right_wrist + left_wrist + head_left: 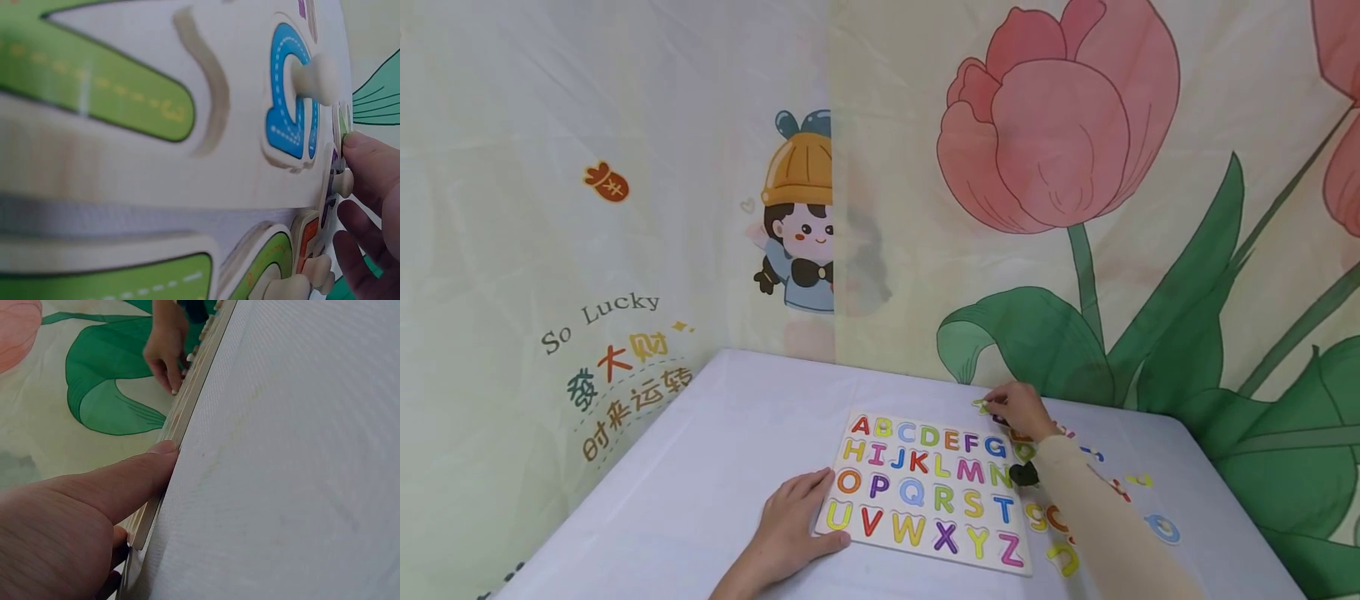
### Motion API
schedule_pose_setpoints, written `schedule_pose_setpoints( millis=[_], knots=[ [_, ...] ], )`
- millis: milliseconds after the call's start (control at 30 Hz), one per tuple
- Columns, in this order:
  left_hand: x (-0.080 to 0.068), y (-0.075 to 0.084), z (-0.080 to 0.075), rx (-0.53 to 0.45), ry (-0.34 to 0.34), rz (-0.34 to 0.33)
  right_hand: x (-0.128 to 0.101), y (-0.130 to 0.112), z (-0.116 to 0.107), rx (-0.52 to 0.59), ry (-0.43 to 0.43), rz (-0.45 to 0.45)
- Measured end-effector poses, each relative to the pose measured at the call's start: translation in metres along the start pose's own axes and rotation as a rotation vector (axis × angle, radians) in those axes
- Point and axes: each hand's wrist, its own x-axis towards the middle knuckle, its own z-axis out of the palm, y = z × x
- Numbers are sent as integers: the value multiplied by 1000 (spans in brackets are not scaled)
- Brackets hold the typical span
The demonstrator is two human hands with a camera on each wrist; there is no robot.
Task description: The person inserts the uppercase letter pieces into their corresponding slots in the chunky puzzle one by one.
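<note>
While the letter board (992,552) lay flat: your left hand (788,523) gripped its corner.
Green letter (979,405): your right hand (1019,408) pinched it.

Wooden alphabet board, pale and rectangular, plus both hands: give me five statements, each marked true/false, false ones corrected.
1. The left hand touches the pale rectangular wooden alphabet board. True.
2. The purple letter X is in the board's top row. False: it is in the bottom row.
3. The right hand pinches a flat green letter piece. True.
4. The round blue letter piece lies left of the board. False: it lies to the right.
5. The blue letter G has a pale wooden knob. True.
</note>
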Motion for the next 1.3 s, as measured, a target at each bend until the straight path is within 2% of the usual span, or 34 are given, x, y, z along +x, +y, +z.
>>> schedule_pose_setpoints(
  millis=[267, 500, 867, 1067, 1300],
  knots=[
    [1, 1, -1, 5, -10, -29, -3, -15, 1, 17, 30, -35],
    [1, -1, -1, 14, -13, -32, -12, -41, 12, 19, 44, 24],
    [2, 2, -3, 3, -32, -41, -21, -50, 26, -4, 65, 82],
    [3, 3, -2, 3, -40, -44, -19, -45, 21, -7, 24, 54],
    [3, 3, -3, 6, -41, -48, -8, -40, 6, 37, -107, -48]
  ],
)
